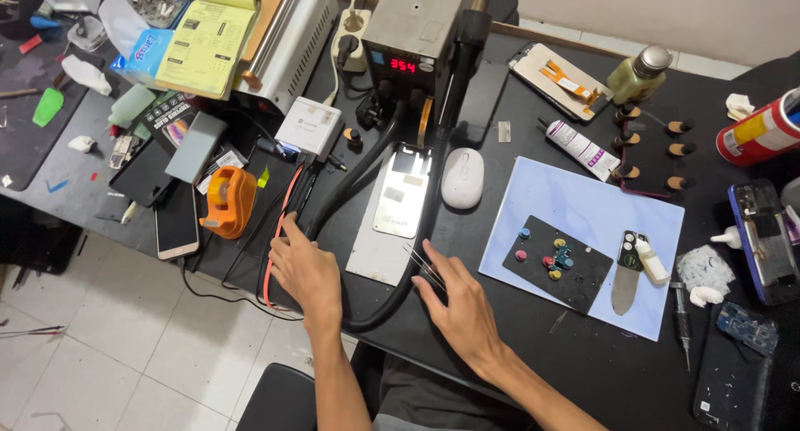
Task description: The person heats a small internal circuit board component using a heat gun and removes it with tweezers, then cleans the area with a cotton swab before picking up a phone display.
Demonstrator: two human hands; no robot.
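Two bare hands rest on a dark work surface (542,348). The left hand (305,270) lies flat with fingers loose, grasping nothing, touching a thick black hose (367,177) beside red and black cables (283,223). The right hand (461,302) pinches thin metal tweezers (423,264) against the hose. Between and just beyond the hands lies a metal plate (379,252) carrying a phone screen (403,191). A white mouse (462,177) sits beyond the right hand.

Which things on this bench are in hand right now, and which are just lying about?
In hand:
left hand resting by the thick black hose
right hand holding thin tweezers
phone panel on the metal plate

Lying about:
white mouse
orange tape dispenser
yellow notepad
glue tube
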